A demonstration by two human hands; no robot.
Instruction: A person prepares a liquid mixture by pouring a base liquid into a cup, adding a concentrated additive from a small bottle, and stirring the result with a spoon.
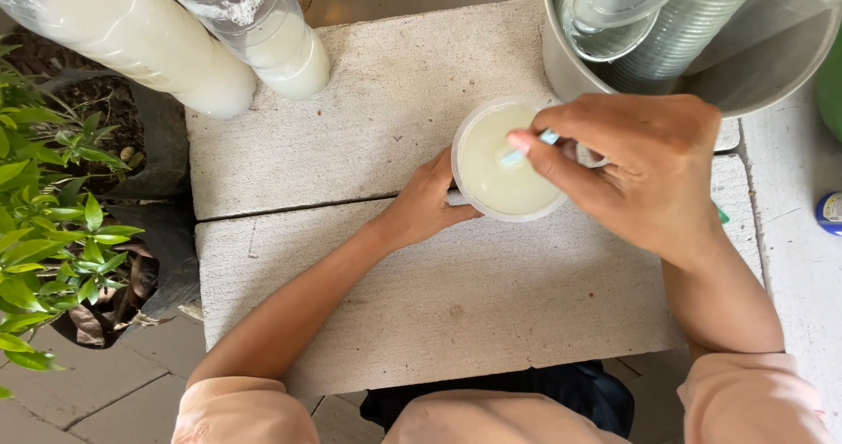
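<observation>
- Left hand [421, 206] cupped against the near-left side of a small round clear cup [507, 159], fingers curled on its wall, thumb side toward the rim; forearm running down-left to a peach sleeve.
- Cup upright on a pale stone slab [368, 128], just above the seam where that slab meets a second slab [456, 304]; filled close to the rim with a milky, pale yellowish liquid.
- Right hand [645, 168] hovering over the right side of the cup, fingers pinched shut on a thin pale blue handle, probably a small spoon or stirrer [526, 149]; lower end dipping toward the liquid, tip hard to make out.
- Right wrist and forearm crossing the right end of the near slab, ending in a peach sleeve at the lower right corner.
- Grey metal pot [561, 67] at top right, just beyond the right hand, holding a stack of clear plastic cups [693, 19] on its side and clear lids [614, 6].
- Two large clear plastic bottles [175, 41] lying at top left, part filled with white liquid, ends reaching over the far slab's edge.
- Green leafy plant [44, 234] in a dark bag at the left, well apart from both hands.
- Small blue-and-white round thing [830, 213] at the right edge, cut off by the frame.
</observation>
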